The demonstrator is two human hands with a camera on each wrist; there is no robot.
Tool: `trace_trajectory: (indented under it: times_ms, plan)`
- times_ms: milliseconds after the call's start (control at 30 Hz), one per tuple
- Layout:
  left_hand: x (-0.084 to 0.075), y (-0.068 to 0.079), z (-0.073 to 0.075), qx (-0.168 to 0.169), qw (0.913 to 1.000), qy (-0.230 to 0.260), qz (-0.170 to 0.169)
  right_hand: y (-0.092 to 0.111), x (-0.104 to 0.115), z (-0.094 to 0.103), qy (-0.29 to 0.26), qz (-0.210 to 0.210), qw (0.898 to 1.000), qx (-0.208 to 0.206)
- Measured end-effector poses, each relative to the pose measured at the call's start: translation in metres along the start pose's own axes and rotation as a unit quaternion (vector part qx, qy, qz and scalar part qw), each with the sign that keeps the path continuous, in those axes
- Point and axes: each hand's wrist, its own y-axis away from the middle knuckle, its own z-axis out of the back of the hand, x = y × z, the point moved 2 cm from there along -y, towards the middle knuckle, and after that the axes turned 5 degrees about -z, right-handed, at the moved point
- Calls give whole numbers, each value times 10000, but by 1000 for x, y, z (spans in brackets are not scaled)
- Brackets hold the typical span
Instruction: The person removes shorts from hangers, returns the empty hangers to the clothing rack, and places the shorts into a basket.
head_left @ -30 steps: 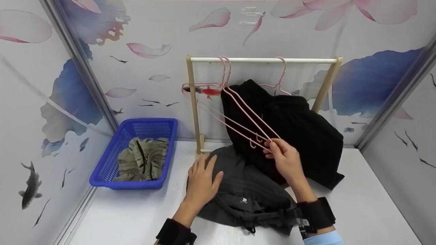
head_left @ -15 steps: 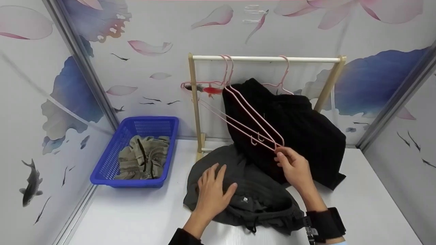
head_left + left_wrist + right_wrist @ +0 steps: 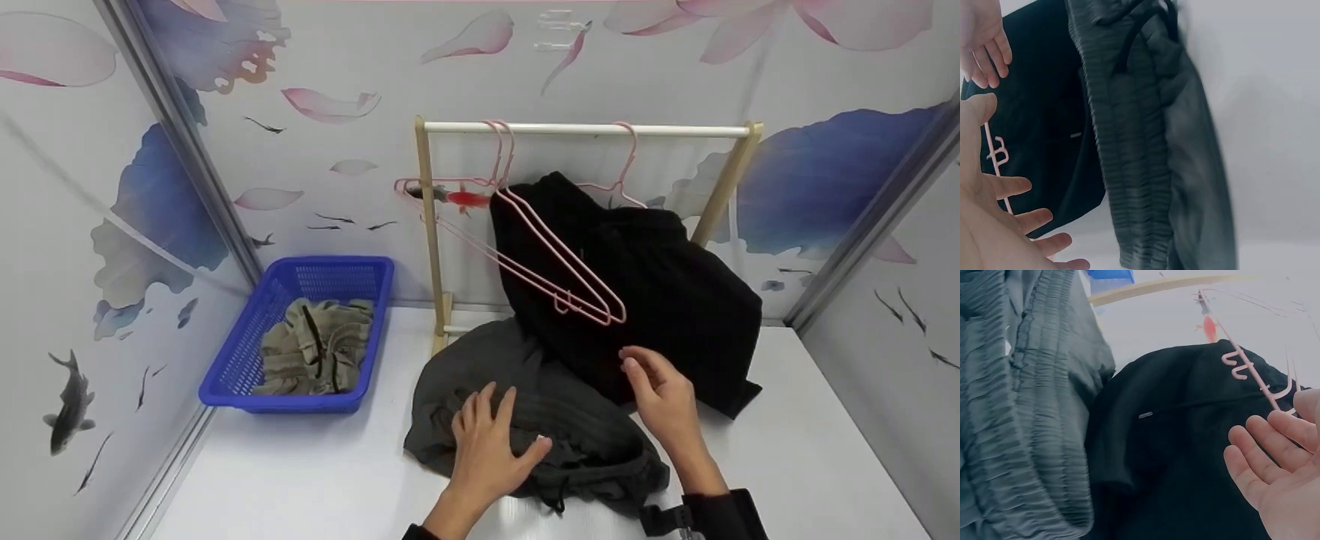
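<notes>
Dark grey pants (image 3: 517,352) with a gathered elastic waistband (image 3: 1044,410) and a drawstring lie bunched on the table. Over their front part is my left hand (image 3: 487,450), fingers spread and holding nothing; the head view does not settle whether it touches the cloth. My right hand (image 3: 667,397), fingers loosely bent and holding nothing, is just below the lower corners of two pink hangers (image 3: 570,259). These bare hangers hang side by side from the rack's rail (image 3: 555,129). Behind my right hand a black garment (image 3: 637,285) hangs from another pink hanger (image 3: 621,169).
A blue basket (image 3: 217,394) with a khaki garment (image 3: 319,349) in it stands to the left. The rack's wooden posts (image 3: 431,247) rise at the back of the white table (image 3: 300,480). Printed wall panels (image 3: 337,45) enclose the back and both sides.
My right hand has let go of the two hangers' corner and drawn away toward the lower right. My left hand has slid right and nearer over the grey pants. The hangers now sit closer together.
</notes>
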Motion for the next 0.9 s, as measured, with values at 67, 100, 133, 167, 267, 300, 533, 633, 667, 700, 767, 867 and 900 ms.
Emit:
trace_trajectory:
  times_ms: [67,100,133,167,267,300,533,633,667,700,767,867,900]
  plan:
    - [-2,2,-5,108,9999,43,60,4,-3,1,-27,-47,10000,-32]
    - [-2,3,-7,172,9998,56,86,6,-5,1,-23,-65,10000,-49]
    - [-2,4,-9,223,9997,74,104,7,-7,2,-25,-76,9999,-66]
    - [-2,4,-12,279,9995,86,127,9,-9,2,3,-77,9999,-89]
    - [-1,6,-19,461,9988,94,167,15,-16,0,133,0,9998,-177]
    - [-1,6,-21,539,9984,85,177,17,-19,0,177,44,9996,-212]
    - [1,9,-39,1017,9945,58,256,29,-31,-5,250,196,9991,-265]
    - [3,9,-46,1035,9942,51,280,32,-35,-5,246,135,9993,-260]
    - [4,9,-48,1022,9944,27,279,33,-36,-6,264,113,9993,-255]
    - [5,8,-50,1002,9946,1,277,34,-37,-6,279,92,9993,-248]
    - [8,7,-54,946,9952,-73,259,36,-39,-7,311,56,9992,-238]
    - [11,5,-59,879,9957,-160,225,38,-43,-8,387,38,9990,-240]
    - [12,4,-60,863,9959,-175,221,39,-44,-9,409,41,9988,-249]
